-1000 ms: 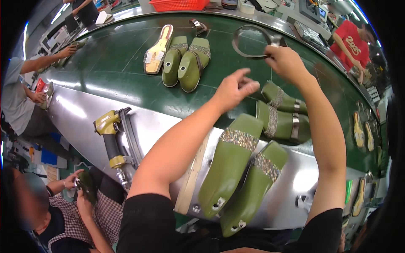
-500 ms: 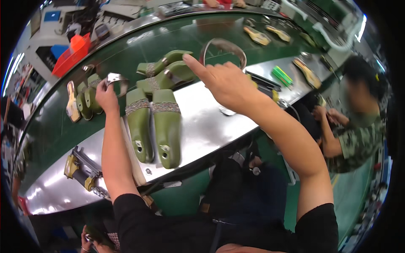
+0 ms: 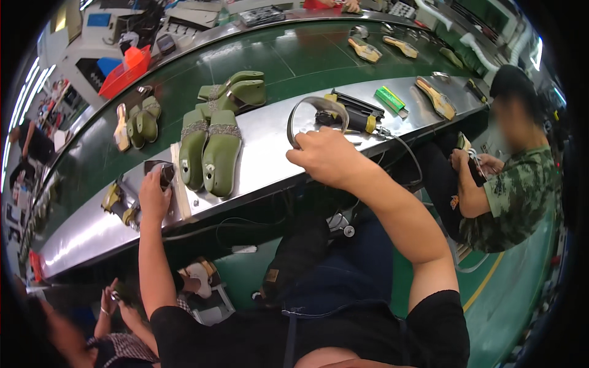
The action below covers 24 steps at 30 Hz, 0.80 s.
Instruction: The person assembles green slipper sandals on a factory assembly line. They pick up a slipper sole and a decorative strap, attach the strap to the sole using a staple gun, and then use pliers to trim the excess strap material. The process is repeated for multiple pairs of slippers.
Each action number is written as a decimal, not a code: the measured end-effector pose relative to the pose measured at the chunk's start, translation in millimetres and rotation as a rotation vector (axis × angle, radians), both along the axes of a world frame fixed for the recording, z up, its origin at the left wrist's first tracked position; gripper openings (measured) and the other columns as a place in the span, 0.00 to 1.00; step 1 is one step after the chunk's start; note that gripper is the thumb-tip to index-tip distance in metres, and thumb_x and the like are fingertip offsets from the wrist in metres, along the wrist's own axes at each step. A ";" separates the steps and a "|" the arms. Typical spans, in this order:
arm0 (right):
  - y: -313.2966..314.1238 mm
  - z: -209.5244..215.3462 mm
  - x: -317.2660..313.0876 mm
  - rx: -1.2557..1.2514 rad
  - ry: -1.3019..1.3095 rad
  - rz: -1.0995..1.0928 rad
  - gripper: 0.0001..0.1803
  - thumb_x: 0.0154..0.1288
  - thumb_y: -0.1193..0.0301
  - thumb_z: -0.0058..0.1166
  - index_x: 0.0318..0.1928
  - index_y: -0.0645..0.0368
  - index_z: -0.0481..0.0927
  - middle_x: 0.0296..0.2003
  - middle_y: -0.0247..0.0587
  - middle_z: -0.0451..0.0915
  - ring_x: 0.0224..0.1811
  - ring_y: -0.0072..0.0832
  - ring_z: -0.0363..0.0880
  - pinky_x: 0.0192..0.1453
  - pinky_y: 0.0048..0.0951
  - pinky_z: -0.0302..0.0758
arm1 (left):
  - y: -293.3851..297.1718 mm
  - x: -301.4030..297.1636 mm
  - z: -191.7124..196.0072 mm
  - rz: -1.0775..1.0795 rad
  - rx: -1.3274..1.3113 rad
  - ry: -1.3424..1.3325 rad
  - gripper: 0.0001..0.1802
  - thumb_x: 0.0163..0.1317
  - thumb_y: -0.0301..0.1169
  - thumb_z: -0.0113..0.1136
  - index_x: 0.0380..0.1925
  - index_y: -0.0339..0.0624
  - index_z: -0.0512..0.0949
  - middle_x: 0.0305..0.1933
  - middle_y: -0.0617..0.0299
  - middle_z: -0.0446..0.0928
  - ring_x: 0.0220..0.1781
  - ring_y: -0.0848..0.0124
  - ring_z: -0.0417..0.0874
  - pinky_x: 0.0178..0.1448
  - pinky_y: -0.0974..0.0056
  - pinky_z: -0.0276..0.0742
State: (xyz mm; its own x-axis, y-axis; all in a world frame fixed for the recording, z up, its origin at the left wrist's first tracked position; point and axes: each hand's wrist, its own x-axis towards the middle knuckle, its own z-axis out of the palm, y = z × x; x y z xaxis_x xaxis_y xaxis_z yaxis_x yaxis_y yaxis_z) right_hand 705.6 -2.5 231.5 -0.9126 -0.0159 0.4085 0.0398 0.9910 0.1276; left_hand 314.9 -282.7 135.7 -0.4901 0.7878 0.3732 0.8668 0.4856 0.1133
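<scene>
My left hand (image 3: 154, 195) is closed at the table's near side, its fingers around a curved, glossy strap (image 3: 161, 172) that looks dark here. In my right hand (image 3: 328, 154), also closed, a shiny looped strap (image 3: 293, 122) stands up in a ring above the metal tabletop. Between my hands lies a pair of green shoe lasts (image 3: 221, 159) with sparkly woven straps across them. Behind these, a second pair of green lasts (image 3: 248, 92) lies sideways, a similar woven strap around it.
Yellow-and-black air tools lie beyond my right hand (image 3: 359, 116) and by my left (image 3: 115, 202). A green box (image 3: 390, 100) and a sandal sole (image 3: 437, 101) are farther right. The green conveyor (image 3: 294, 55) carries more soles and lasts. A co-worker (image 3: 509, 184) sits at right.
Both hands have come nearer to me with the straps; my right hand's pointing finger has curled in. The view has shifted, and the front lasts sit farther from my body.
</scene>
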 end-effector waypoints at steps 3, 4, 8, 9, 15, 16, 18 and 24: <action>-14.8 -11.6 -3.2 -0.026 -0.035 0.033 0.03 0.59 0.72 0.59 0.34 0.55 0.79 0.33 0.40 0.78 0.36 0.38 0.84 0.40 0.40 0.79 | -18.7 19.5 16.7 -0.014 0.072 0.086 0.46 0.50 0.25 0.75 0.72 0.40 0.68 0.66 0.45 0.74 0.69 0.44 0.73 0.74 0.49 0.68; -19.7 -13.3 -3.4 -0.029 -0.036 0.041 0.03 0.59 0.72 0.59 0.34 0.55 0.80 0.33 0.40 0.78 0.36 0.38 0.84 0.40 0.40 0.79 | -20.3 31.6 29.6 0.010 0.074 0.104 0.47 0.50 0.25 0.76 0.73 0.39 0.67 0.68 0.44 0.74 0.71 0.44 0.72 0.76 0.49 0.66; -39.1 -15.5 -5.7 -0.060 -0.093 0.054 0.05 0.59 0.72 0.60 0.36 0.54 0.80 0.34 0.40 0.78 0.38 0.38 0.84 0.40 0.40 0.79 | -27.7 76.0 46.4 -0.092 0.398 -0.251 0.44 0.56 0.27 0.76 0.73 0.37 0.67 0.68 0.43 0.74 0.68 0.50 0.77 0.74 0.51 0.71; -44.1 -18.1 -8.6 -0.074 -0.106 0.075 0.05 0.59 0.72 0.60 0.36 0.54 0.80 0.34 0.40 0.78 0.39 0.38 0.84 0.40 0.41 0.78 | -21.8 95.5 45.4 -0.127 0.442 -0.475 0.43 0.59 0.28 0.75 0.73 0.36 0.66 0.67 0.42 0.75 0.68 0.52 0.78 0.73 0.53 0.72; -49.5 -28.7 5.8 -0.091 -0.148 0.064 0.06 0.59 0.72 0.61 0.37 0.53 0.80 0.35 0.40 0.78 0.39 0.38 0.84 0.40 0.41 0.78 | 88.8 151.1 15.5 -0.037 0.434 -0.777 0.45 0.57 0.31 0.74 0.74 0.31 0.65 0.64 0.44 0.80 0.62 0.58 0.83 0.67 0.59 0.77; -48.0 -28.4 10.3 -0.100 -0.126 0.058 0.06 0.59 0.72 0.61 0.37 0.53 0.80 0.35 0.41 0.78 0.39 0.39 0.83 0.40 0.41 0.78 | 98.9 150.2 27.7 0.057 0.418 -1.029 0.47 0.55 0.28 0.74 0.75 0.31 0.64 0.64 0.45 0.79 0.60 0.60 0.84 0.65 0.61 0.78; -44.3 -28.2 20.0 -0.128 -0.074 0.050 0.06 0.59 0.72 0.61 0.37 0.53 0.80 0.35 0.41 0.78 0.38 0.39 0.83 0.40 0.42 0.78 | 117.4 128.7 1.8 -0.038 0.582 -1.309 0.44 0.52 0.26 0.73 0.71 0.30 0.66 0.55 0.50 0.81 0.53 0.64 0.84 0.59 0.61 0.80; -38.0 -33.2 20.9 -0.131 -0.171 -0.014 0.03 0.62 0.73 0.57 0.37 0.55 0.80 0.33 0.40 0.78 0.39 0.39 0.84 0.41 0.43 0.78 | 212.1 188.5 -20.9 0.125 0.806 -1.149 0.45 0.52 0.25 0.69 0.70 0.28 0.61 0.54 0.47 0.78 0.53 0.60 0.83 0.58 0.58 0.81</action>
State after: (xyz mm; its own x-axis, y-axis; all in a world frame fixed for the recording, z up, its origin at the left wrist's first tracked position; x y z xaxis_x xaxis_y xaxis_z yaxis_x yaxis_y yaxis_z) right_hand 726.5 -40.5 198.2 -0.9685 0.0398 0.2457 0.0421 0.9991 0.0041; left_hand 503.3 -70.6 114.8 -0.8751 0.4820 0.0443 0.0590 0.0152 0.9981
